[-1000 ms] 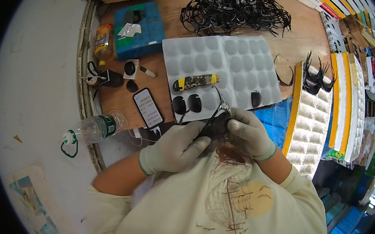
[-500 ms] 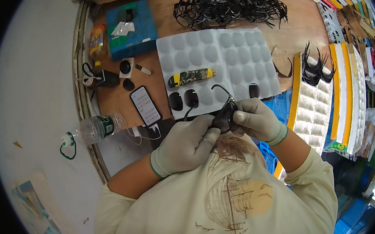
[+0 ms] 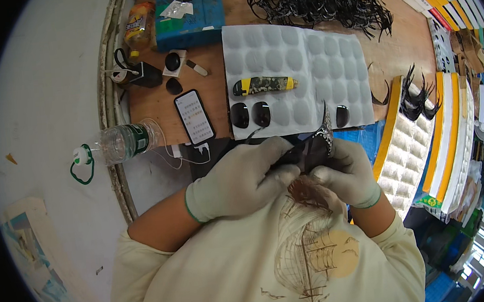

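Note:
In front of my shirt, both gloved hands hold a pair of black sunglasses [image 3: 316, 151] with a glittering pattern on one temple. My left hand [image 3: 241, 178] is closed round one side, its thumb at the lower edge of the front. On the other side my right hand [image 3: 348, 171] grips the frame with its fingers behind and thumb below. Just beyond lies a grey dimpled sheet [image 3: 326, 66]. On it rest a camouflage-and-yellow utility knife [image 3: 265, 84], two dark lenses side by side [image 3: 250, 116] and a single dark lens [image 3: 342, 116] at the right.
A tangled pile of black frames [image 3: 321, 7] lies at the back. Left of the sheet are a phone [image 3: 194, 116] with a cable, a blue box [image 3: 191, 32] and a clear bottle [image 3: 127, 142]. Yellow-edged trays [image 3: 405, 137] stand at the right, one holding black pieces [image 3: 418, 96].
The sunglasses have turned, so the patterned temple now points upward. My right thumb has shifted down to the frame's lower edge. The whole view has moved slightly.

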`<state>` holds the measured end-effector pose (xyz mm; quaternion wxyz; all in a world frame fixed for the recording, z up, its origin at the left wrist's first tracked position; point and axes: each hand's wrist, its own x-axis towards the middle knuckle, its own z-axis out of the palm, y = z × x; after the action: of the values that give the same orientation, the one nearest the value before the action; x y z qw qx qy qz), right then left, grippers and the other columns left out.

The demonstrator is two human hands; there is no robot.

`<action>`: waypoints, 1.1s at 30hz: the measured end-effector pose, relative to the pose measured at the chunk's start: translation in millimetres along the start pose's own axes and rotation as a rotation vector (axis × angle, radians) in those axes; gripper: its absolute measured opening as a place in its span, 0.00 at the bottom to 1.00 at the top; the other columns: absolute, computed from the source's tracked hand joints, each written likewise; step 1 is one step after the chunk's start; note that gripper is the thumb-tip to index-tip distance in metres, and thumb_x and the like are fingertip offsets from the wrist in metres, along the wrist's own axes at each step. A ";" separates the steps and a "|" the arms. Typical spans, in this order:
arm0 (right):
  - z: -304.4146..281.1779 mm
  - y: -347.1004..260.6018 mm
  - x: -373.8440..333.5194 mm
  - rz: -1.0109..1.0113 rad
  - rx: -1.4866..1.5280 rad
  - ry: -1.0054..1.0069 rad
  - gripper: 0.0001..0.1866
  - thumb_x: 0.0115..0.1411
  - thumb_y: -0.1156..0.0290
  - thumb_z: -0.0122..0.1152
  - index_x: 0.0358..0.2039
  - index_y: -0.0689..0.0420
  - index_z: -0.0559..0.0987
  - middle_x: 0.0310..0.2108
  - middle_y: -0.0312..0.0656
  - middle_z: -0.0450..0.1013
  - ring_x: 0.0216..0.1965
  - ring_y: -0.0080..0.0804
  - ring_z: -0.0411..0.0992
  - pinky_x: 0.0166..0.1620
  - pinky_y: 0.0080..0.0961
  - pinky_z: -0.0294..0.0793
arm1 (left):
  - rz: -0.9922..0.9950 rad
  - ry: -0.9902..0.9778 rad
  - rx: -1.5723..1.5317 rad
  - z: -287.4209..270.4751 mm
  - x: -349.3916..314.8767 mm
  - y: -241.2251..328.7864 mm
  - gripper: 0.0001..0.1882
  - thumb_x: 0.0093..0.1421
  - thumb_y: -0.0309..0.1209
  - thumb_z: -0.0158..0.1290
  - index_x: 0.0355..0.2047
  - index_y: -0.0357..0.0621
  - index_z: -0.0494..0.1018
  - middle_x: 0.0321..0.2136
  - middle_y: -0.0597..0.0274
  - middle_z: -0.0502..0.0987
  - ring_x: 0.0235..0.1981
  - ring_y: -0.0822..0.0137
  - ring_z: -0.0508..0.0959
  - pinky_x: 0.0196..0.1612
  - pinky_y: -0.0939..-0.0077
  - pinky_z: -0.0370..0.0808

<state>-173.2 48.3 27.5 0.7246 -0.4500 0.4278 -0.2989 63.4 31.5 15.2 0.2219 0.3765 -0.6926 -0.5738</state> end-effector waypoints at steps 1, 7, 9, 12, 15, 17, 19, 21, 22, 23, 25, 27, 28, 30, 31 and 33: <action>-3.6 3.1 -1.7 -0.051 -0.077 -0.022 0.14 0.63 0.67 0.64 0.42 0.67 0.79 0.36 0.37 0.77 0.37 0.20 0.72 0.43 0.22 0.74 | 0.076 0.026 0.052 3.1 -3.4 1.3 0.17 0.65 0.33 0.53 0.49 0.33 0.69 0.27 0.46 0.80 0.27 0.48 0.82 0.32 0.66 0.78; -3.2 -4.6 -8.5 -0.105 -0.211 -0.070 0.14 0.63 0.67 0.64 0.40 0.66 0.81 0.35 0.39 0.79 0.35 0.21 0.74 0.42 0.22 0.76 | 0.202 -0.004 0.117 9.2 -5.9 21.5 0.25 0.61 0.27 0.54 0.57 0.29 0.64 0.34 0.44 0.80 0.33 0.47 0.83 0.39 0.62 0.80; -3.9 -0.8 -10.3 -0.180 -0.164 -0.105 0.14 0.63 0.68 0.63 0.42 0.67 0.81 0.37 0.42 0.81 0.37 0.23 0.77 0.43 0.23 0.76 | 0.206 -0.004 0.139 17.5 -8.9 21.6 0.26 0.59 0.25 0.55 0.57 0.29 0.64 0.35 0.46 0.80 0.32 0.50 0.83 0.38 0.64 0.80; -4.6 6.8 -13.1 -0.161 -0.115 -0.120 0.14 0.64 0.67 0.63 0.40 0.68 0.81 0.38 0.43 0.81 0.38 0.23 0.77 0.44 0.23 0.76 | 0.241 0.000 0.134 25.0 -9.1 20.4 0.25 0.58 0.22 0.55 0.56 0.29 0.65 0.35 0.49 0.80 0.29 0.53 0.82 0.36 0.67 0.79; -7.4 12.3 -12.8 -0.105 -0.148 -0.083 0.18 0.62 0.67 0.65 0.46 0.69 0.78 0.40 0.44 0.80 0.41 0.24 0.76 0.46 0.24 0.75 | 0.243 0.046 0.171 24.6 -6.0 19.3 0.24 0.58 0.23 0.55 0.54 0.30 0.67 0.31 0.50 0.79 0.26 0.52 0.81 0.31 0.65 0.78; 1.8 20.1 -12.7 -0.059 -0.073 0.079 0.22 0.60 0.67 0.69 0.50 0.68 0.76 0.44 0.46 0.78 0.45 0.26 0.75 0.49 0.25 0.74 | 0.225 0.088 0.271 20.2 -3.7 15.6 0.23 0.57 0.24 0.57 0.53 0.31 0.69 0.28 0.51 0.79 0.23 0.51 0.81 0.28 0.64 0.78; 12.1 40.5 2.2 -0.291 -0.094 0.348 0.34 0.52 0.67 0.76 0.55 0.67 0.70 0.52 0.49 0.71 0.53 0.32 0.70 0.56 0.31 0.70 | 0.198 0.024 0.358 6.5 -3.2 18.3 0.23 0.56 0.25 0.57 0.52 0.34 0.70 0.26 0.52 0.79 0.21 0.51 0.80 0.26 0.63 0.77; 4.0 28.9 6.5 -0.419 -0.611 0.272 0.32 0.45 0.67 0.78 0.49 0.64 0.74 0.52 0.50 0.69 0.53 0.43 0.70 0.58 0.38 0.68 | 0.173 0.006 0.336 3.1 -2.2 12.5 0.21 0.55 0.29 0.59 0.49 0.37 0.72 0.25 0.53 0.79 0.19 0.54 0.79 0.24 0.64 0.76; -2.6 24.1 8.4 -0.490 -0.789 0.129 0.31 0.43 0.67 0.78 0.47 0.63 0.76 0.50 0.50 0.70 0.52 0.48 0.71 0.58 0.40 0.68 | 0.168 0.013 0.274 5.2 -1.1 5.8 0.20 0.55 0.33 0.60 0.46 0.39 0.74 0.24 0.54 0.79 0.19 0.57 0.79 0.24 0.66 0.75; -10.1 24.5 13.8 -0.522 -0.781 -0.079 0.24 0.43 0.66 0.77 0.40 0.61 0.78 0.44 0.50 0.72 0.49 0.51 0.71 0.59 0.43 0.68 | 0.107 -0.017 0.149 -1.1 -1.9 -10.8 0.20 0.56 0.36 0.60 0.45 0.39 0.74 0.24 0.54 0.79 0.19 0.58 0.79 0.25 0.67 0.75; -15.3 27.4 10.4 -0.487 -0.767 -0.130 0.15 0.48 0.67 0.73 0.31 0.60 0.78 0.30 0.45 0.73 0.37 0.48 0.73 0.53 0.43 0.70 | -0.135 0.206 0.092 -10.1 11.3 -48.3 0.21 0.58 0.40 0.60 0.44 0.37 0.74 0.29 0.53 0.81 0.26 0.59 0.81 0.31 0.67 0.76; -27.4 24.6 10.7 -0.437 -0.734 -0.123 0.11 0.51 0.69 0.70 0.29 0.61 0.78 0.24 0.44 0.71 0.30 0.47 0.71 0.50 0.38 0.72 | -0.434 0.520 0.358 -11.7 27.1 -103.2 0.23 0.59 0.45 0.59 0.43 0.35 0.75 0.34 0.49 0.82 0.33 0.55 0.83 0.39 0.64 0.78; -33.2 21.6 10.6 -0.427 -0.731 -0.082 0.10 0.53 0.69 0.68 0.28 0.62 0.78 0.22 0.45 0.70 0.27 0.47 0.70 0.48 0.35 0.74 | -0.552 0.563 0.560 -8.3 29.3 -130.0 0.25 0.59 0.47 0.59 0.42 0.34 0.75 0.34 0.47 0.81 0.35 0.53 0.83 0.42 0.62 0.77; -39.3 13.4 4.0 -0.260 -0.638 -0.002 0.14 0.56 0.74 0.63 0.42 0.66 0.78 0.29 0.50 0.76 0.35 0.49 0.76 0.48 0.32 0.76 | -0.666 0.446 0.449 -0.3 30.9 -148.1 0.25 0.59 0.45 0.60 0.43 0.32 0.74 0.34 0.46 0.80 0.37 0.55 0.80 0.42 0.62 0.76; -38.1 11.6 3.1 -0.214 -0.568 0.048 0.17 0.57 0.75 0.62 0.46 0.67 0.77 0.31 0.51 0.77 0.38 0.49 0.77 0.48 0.32 0.76 | -0.721 0.384 0.392 2.4 30.0 -152.3 0.25 0.59 0.43 0.61 0.43 0.31 0.74 0.35 0.46 0.79 0.38 0.57 0.79 0.42 0.62 0.76; -53.6 16.0 1.6 -0.264 -0.649 -0.007 0.32 0.58 0.81 0.53 0.64 0.70 0.61 0.41 0.55 0.80 0.47 0.49 0.80 0.51 0.34 0.76 | -0.695 0.419 0.253 1.4 23.8 -155.3 0.24 0.61 0.42 0.60 0.43 0.30 0.73 0.34 0.48 0.79 0.37 0.59 0.79 0.41 0.63 0.76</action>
<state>-219.4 32.4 0.2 0.5003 -0.7094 0.4364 -0.2367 89.1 5.0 -137.5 0.1035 0.7202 -0.5294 -0.4363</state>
